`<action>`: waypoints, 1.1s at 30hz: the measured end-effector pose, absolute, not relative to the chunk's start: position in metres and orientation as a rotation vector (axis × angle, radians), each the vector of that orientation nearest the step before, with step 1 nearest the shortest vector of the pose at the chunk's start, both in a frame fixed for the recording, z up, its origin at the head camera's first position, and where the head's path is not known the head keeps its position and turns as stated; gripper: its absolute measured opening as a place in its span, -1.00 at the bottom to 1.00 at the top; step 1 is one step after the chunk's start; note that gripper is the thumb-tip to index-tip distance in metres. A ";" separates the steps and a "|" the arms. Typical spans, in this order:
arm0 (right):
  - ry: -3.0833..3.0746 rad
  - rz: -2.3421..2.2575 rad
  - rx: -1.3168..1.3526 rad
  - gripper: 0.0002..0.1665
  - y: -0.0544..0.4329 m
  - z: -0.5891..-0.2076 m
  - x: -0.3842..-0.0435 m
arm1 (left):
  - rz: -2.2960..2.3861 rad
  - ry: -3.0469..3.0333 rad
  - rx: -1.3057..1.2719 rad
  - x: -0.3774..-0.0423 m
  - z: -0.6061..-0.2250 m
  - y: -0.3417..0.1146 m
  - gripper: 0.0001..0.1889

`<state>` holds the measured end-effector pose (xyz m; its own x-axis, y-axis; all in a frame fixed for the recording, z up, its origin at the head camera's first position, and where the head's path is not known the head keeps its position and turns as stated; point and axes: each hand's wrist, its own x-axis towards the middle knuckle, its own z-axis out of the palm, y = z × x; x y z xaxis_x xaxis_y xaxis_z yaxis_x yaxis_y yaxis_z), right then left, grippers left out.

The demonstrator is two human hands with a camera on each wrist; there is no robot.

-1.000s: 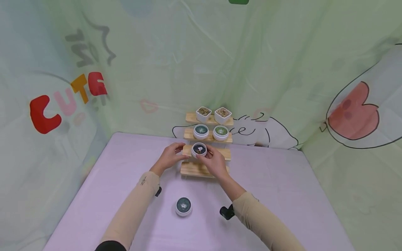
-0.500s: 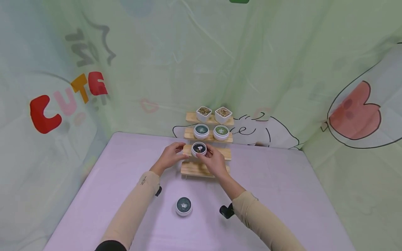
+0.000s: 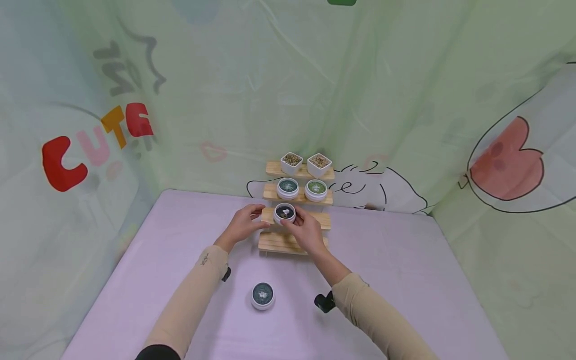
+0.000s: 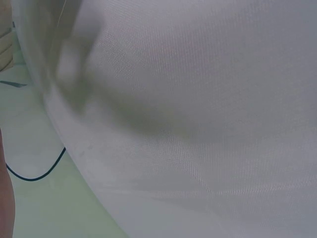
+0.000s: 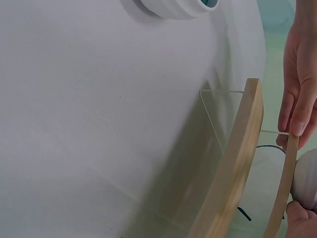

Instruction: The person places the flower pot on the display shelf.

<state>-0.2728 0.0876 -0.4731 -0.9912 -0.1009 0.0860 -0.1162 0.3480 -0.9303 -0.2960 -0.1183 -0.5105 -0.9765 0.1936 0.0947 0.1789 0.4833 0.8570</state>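
Observation:
A small round white pot (image 3: 285, 214) with a dark top and a pale figure stands on the second step from the bottom of a wooden tiered stand (image 3: 288, 242). My right hand (image 3: 308, 232) grips this pot from its right side, thumb in front. At the left end of the same step, my left hand (image 3: 245, 222) pinches the board between thumb and fingers. In the right wrist view, the left hand (image 5: 299, 84) holds the board's end, while the right hand (image 5: 301, 220) touches the white pot (image 5: 306, 181) at the lower right. The left wrist view shows mostly cloth.
Two square white pots (image 3: 292, 164) sit on the top step. Below them are two round pots (image 3: 316, 190), one with a green top. Another round pot (image 3: 263, 296) stands on the lilac cloth (image 3: 387, 280) in front. Printed curtains (image 3: 270, 90) surround the table.
Hardly anything differs. The pot in my right hand has shifted very slightly, and both hands keep their places at the stand.

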 end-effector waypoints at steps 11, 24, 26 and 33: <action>-2.558 1.837 0.227 -0.25 0.094 -0.471 -0.261 | 1.548 2.688 0.330 -0.294 -0.509 -0.118 -0.33; -2.594 1.783 0.271 -0.23 0.108 -0.479 -0.230 | 1.552 2.678 0.351 -0.296 -0.508 -0.120 -0.32; -2.599 1.788 0.270 -0.24 0.110 -0.482 -0.225 | 1.548 2.673 0.343 -0.296 -0.508 -0.120 -0.31; -2.635 1.820 0.253 -0.20 0.115 -0.490 -0.209 | 1.553 2.676 0.336 -0.296 -0.509 -0.119 -0.31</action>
